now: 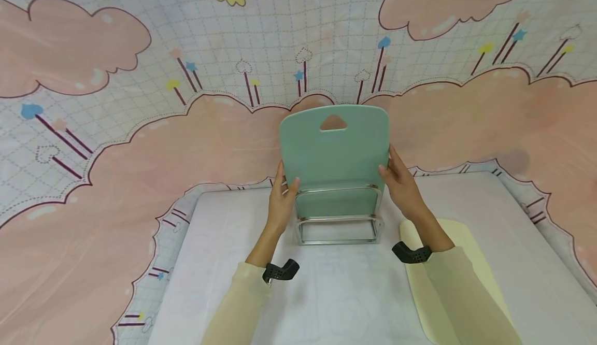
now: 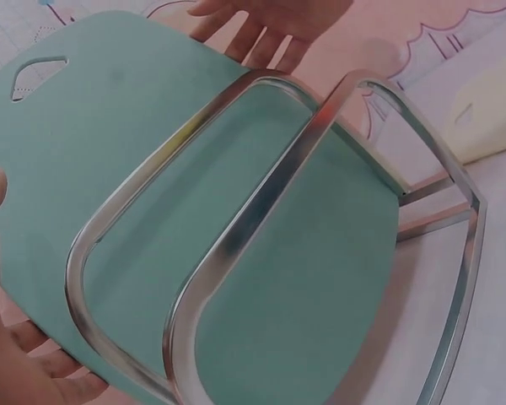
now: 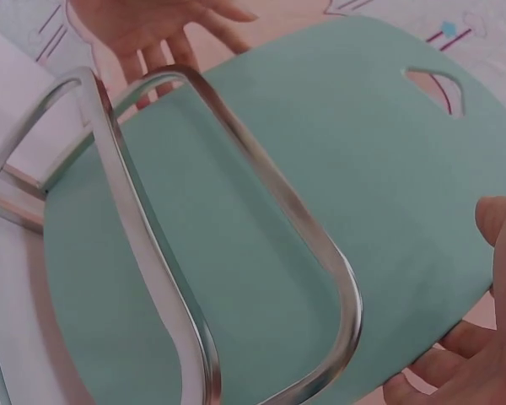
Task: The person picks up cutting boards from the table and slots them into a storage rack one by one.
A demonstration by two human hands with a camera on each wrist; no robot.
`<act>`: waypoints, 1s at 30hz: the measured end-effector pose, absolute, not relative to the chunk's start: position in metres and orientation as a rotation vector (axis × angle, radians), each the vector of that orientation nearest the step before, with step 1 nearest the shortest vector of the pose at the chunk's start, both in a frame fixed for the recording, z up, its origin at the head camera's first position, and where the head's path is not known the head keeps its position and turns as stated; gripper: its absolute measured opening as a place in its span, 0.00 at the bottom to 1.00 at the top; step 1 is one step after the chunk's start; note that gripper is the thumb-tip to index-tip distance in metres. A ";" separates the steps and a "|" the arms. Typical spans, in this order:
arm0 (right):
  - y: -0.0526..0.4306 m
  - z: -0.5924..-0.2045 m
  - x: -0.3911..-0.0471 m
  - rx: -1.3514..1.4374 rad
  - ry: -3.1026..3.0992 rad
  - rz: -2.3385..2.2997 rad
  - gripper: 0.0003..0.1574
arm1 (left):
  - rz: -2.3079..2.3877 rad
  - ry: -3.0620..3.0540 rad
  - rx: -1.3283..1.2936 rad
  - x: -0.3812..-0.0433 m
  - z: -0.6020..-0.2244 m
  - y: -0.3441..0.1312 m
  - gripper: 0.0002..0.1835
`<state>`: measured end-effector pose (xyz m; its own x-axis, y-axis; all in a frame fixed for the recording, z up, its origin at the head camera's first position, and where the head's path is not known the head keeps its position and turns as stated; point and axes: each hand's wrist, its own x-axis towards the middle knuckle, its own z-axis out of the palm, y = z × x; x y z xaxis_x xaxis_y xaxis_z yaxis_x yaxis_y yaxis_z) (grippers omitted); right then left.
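Observation:
A green cutting board with a cut-out handle hole stands upright at the middle of the table. Its lower part sits behind the front loops of a shiny metal rack. On the board's left edge, my left hand holds with the thumb in front and the fingers towards the back. My right hand grips the opposite edge the same way, a little higher. Both wrist views show the board passing behind the rack's curved bars. Whether its bottom edge touches the rack's base, I cannot tell.
A pale yellow cutting board lies flat on the white table at the right, partly under my right forearm. Behind the table hangs a patterned cloth with pink cloud shapes.

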<state>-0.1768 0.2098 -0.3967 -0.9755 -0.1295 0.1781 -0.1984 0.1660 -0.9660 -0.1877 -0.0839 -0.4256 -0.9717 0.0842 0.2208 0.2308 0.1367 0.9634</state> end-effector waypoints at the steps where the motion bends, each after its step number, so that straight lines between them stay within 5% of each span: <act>1: 0.209 -0.394 -0.175 0.329 -2.358 1.969 0.42 | -1.966 -2.281 -0.317 -0.188 -0.426 -0.084 0.39; 12: 0.214 -0.400 -0.172 0.268 -2.478 1.833 0.41 | -1.980 -2.346 -0.227 -0.178 -0.435 -0.094 0.36; 30: 0.241 -0.408 -0.126 0.235 -2.657 1.468 0.35 | -2.101 -2.281 -0.283 -0.101 -0.401 -0.091 0.29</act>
<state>-0.1262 0.2407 -0.4081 -0.9834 -0.0879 0.1587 -0.1811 0.5243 -0.8321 -0.1006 -0.0913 -0.4014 -0.9831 0.1149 0.1426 0.1515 0.0730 0.9858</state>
